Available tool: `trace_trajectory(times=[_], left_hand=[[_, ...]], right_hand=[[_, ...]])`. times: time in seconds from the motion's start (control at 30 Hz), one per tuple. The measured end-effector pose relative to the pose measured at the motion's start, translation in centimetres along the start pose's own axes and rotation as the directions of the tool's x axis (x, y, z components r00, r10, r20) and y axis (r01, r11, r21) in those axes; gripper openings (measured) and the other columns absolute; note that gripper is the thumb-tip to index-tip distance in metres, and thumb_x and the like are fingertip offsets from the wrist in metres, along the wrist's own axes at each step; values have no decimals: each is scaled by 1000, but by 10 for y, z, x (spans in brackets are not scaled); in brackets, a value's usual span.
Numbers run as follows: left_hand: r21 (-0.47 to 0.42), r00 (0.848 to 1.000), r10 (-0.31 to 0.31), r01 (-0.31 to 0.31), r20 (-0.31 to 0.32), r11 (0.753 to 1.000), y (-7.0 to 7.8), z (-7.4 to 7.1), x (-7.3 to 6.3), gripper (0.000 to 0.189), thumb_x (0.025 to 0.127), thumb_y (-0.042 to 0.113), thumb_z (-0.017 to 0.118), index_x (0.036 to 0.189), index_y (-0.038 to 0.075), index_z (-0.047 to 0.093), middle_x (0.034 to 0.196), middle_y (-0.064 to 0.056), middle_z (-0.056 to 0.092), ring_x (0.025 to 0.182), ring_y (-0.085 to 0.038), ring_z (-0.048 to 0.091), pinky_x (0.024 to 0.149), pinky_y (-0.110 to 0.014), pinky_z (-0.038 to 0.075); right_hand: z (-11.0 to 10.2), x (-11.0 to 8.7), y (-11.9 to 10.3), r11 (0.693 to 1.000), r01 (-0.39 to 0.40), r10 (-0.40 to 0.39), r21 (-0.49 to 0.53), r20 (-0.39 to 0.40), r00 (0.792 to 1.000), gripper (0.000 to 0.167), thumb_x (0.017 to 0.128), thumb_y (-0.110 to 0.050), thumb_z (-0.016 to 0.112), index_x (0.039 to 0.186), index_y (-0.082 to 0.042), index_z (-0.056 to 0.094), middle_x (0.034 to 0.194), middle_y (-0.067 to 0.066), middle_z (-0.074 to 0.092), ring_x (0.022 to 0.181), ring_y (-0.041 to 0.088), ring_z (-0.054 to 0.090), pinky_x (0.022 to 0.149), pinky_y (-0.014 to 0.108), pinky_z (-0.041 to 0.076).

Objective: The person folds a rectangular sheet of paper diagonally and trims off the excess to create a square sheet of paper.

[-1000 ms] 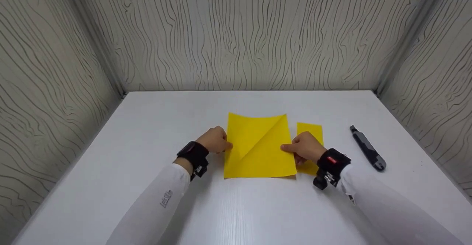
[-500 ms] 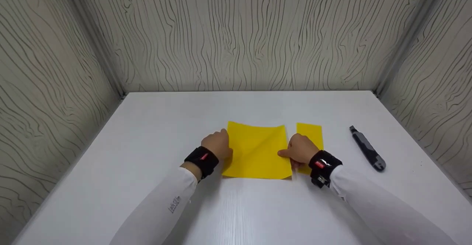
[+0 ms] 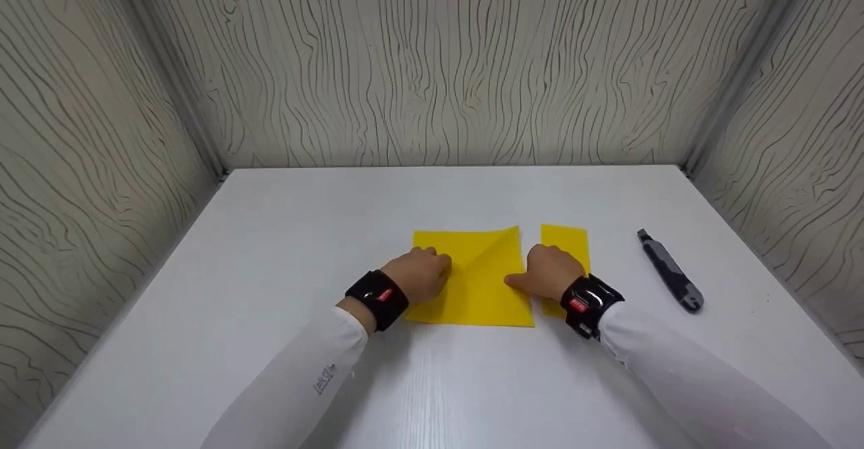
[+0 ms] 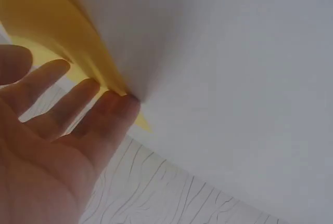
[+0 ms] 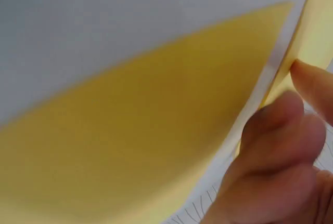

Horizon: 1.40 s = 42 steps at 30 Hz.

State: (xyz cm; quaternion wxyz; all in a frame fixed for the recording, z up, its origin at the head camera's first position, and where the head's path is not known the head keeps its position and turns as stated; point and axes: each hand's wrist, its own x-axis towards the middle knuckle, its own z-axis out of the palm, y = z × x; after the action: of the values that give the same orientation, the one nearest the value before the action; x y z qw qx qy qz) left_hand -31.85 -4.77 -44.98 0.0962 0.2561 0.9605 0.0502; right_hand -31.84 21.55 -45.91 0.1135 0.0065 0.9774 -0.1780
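Observation:
A square yellow paper sheet [image 3: 482, 283] with a diagonal crease lies on the white table, its far right corner slightly raised. My left hand [image 3: 420, 275] rests on the sheet's left part, palm down. In the left wrist view the left fingers [image 4: 62, 102] are loosely extended, tips against the paper, thumb apart. My right hand [image 3: 552, 273] pinches the sheet's right edge, thumb on top and fingers underneath. Close by, a narrow yellow paper strip [image 3: 565, 236] lies partly hidden under the right hand. The right wrist view shows this strip [image 5: 156, 89] beside the right fingers [image 5: 281, 135].
A black and grey utility knife [image 3: 669, 270] lies on the right side of the white table [image 3: 304, 206]. Wood-grain patterned panels [image 3: 432, 64] stand behind the table and at both sides.
The sheet has been lowered flatter onto the table. My left hand has let go of the left edge and moved right onto the paper. The right hand keeps its pinch.

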Motion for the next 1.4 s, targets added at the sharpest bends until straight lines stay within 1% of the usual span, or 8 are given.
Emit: trace_trajectory(times=[0.17, 0.23, 0.33, 0.5, 0.6, 0.83, 1.13, 1.4], left_hand=[[-7, 997, -24, 25, 74, 1000, 11, -3, -3, 51, 117, 35, 44, 168, 37, 43, 157, -16, 57, 137, -43, 58, 120, -56, 50], [11, 997, -28, 28, 76, 1000, 13, -3, -3, 50, 117, 33, 45, 166, 41, 44, 158, -17, 56, 138, -45, 58, 119, -57, 50], [48, 997, -35, 32, 69, 998, 15, -1, -4, 50, 116, 32, 47, 165, 43, 46, 162, -18, 54, 143, -49, 56, 118, -60, 50], [156, 1000, 7, -12, 30, 988, 19, 4, -4, 51, 114, 28, 50, 164, 38, 50, 159, -23, 56, 137, -52, 61, 110, -59, 57], [226, 999, 36, -38, 13, 973, 20, 5, -4, 50, 114, 26, 50, 163, 35, 51, 153, -23, 61, 126, -49, 66, 102, -57, 62], [266, 999, 6, -18, 48, 964, 22, 10, 4, 53, 114, 34, 50, 166, 37, 46, 157, -22, 58, 126, -47, 66, 105, -54, 61], [205, 999, -21, 15, 28, 979, 22, 13, 5, 51, 115, 49, 44, 165, 37, 47, 155, -22, 59, 124, -47, 66, 104, -57, 61], [187, 998, 9, -21, 66, 982, 23, 4, 2, 51, 116, 48, 43, 164, 35, 50, 156, -21, 61, 132, -45, 66, 117, -55, 53]], right_hand=[[2, 1, -3, 991, 124, -126, -47, -55, 991, 42, 97, -41, 83, 109, -3, 70, 92, 11, 66, 83, 28, 63, 75, 36, 54], [4, 0, -5, 971, 226, -231, -73, -68, 971, 41, 99, -32, 82, 124, -2, 69, 117, 16, 70, 104, 33, 67, 96, 44, 59], [8, -3, -7, 918, 375, -385, -128, -69, 920, 45, 103, -17, 76, 144, -4, 65, 151, 20, 61, 136, 40, 62, 120, 55, 49], [15, -8, -9, 848, 507, -515, -154, -19, 857, 46, 109, -11, 64, 155, -14, 61, 164, 19, 53, 152, 43, 51, 126, 61, 40], [20, -7, -9, 835, 530, -532, -147, 34, 846, 47, 112, -22, 58, 160, -19, 57, 167, 18, 50, 155, 43, 48, 127, 63, 37], [25, 1, -12, 842, 507, -489, -183, 135, 862, 56, 114, -43, 49, 166, -21, 48, 172, 17, 44, 159, 46, 39, 129, 67, 31], [23, 3, -22, 833, 491, -473, -255, 132, 871, 55, 115, -45, 46, 163, -20, 52, 168, 20, 49, 153, 50, 45, 123, 71, 38], [21, 0, -21, 828, 490, -470, -273, 139, 872, 58, 116, -48, 41, 165, -18, 50, 171, 20, 45, 157, 49, 42, 126, 69, 35]])
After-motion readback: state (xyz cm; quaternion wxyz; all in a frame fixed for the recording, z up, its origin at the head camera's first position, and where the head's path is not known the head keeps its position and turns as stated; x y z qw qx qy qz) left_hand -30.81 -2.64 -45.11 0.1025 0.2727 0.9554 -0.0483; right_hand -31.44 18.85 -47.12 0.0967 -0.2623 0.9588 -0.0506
